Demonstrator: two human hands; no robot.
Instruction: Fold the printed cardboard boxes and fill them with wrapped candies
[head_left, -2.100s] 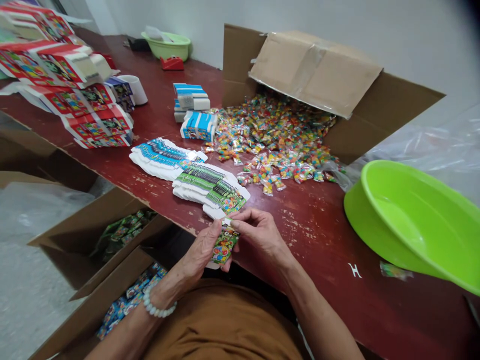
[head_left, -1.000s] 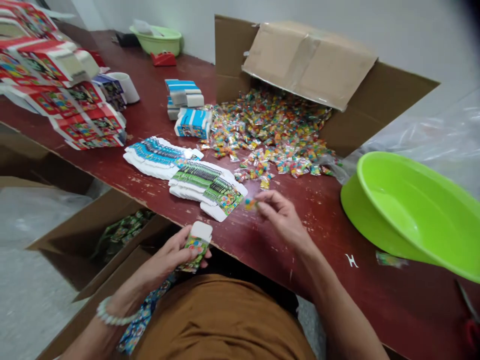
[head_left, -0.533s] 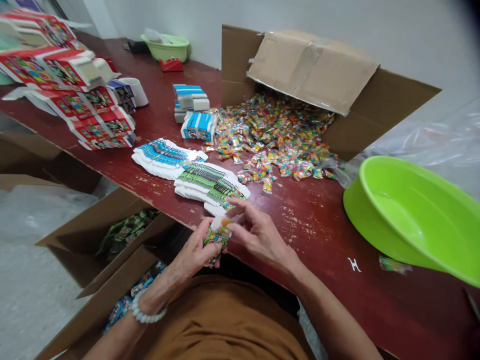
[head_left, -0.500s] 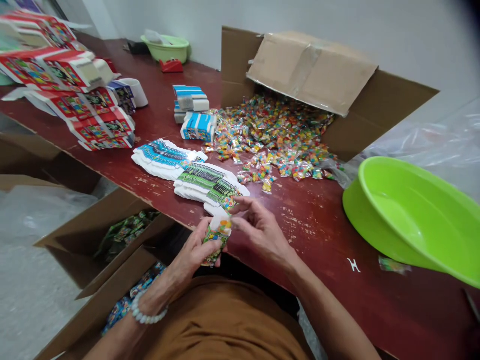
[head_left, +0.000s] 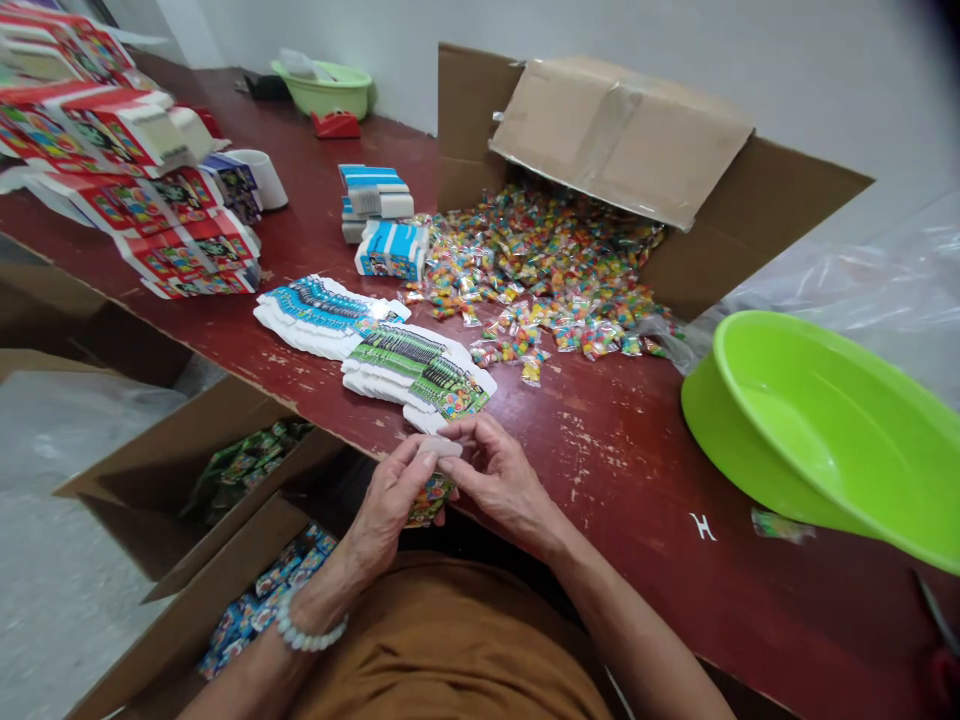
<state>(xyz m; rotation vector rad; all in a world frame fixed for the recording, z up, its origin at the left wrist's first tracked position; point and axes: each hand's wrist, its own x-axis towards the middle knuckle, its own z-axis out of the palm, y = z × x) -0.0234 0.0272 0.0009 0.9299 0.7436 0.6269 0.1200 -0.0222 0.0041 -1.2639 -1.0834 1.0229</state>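
Observation:
Low at the table's front edge, my left hand [head_left: 390, 497] is wrapped round a small green printed carton [head_left: 431, 500] with a white flap at its top. My right hand [head_left: 501, 478] is closed at that flap, thumb and fingers pinching it beside the left thumb. The carton's inside is hidden by my fingers. Just beyond my hands lies a fanned row of flat green cartons [head_left: 420, 362], joined by a row of flat blue cartons [head_left: 322, 312]. Behind them, small clear packets of colourful candy [head_left: 540, 260] spill from a tipped cardboard box [head_left: 600, 140].
Bundled red cartons [head_left: 187, 245] are stacked at the left, with blue carton bundles [head_left: 391, 250] near the candy. A large green basin [head_left: 712, 400] stands at right. Below the table's left edge, open cardboard boxes [head_left: 135, 520] hold green and blue packs. A white roll [head_left: 262, 180] stands farther back.
My right hand has moved left and down onto the carton's top, where an orange-coloured candy packet showed before. My left thumb has shifted up to the flap. The view has shifted slightly.

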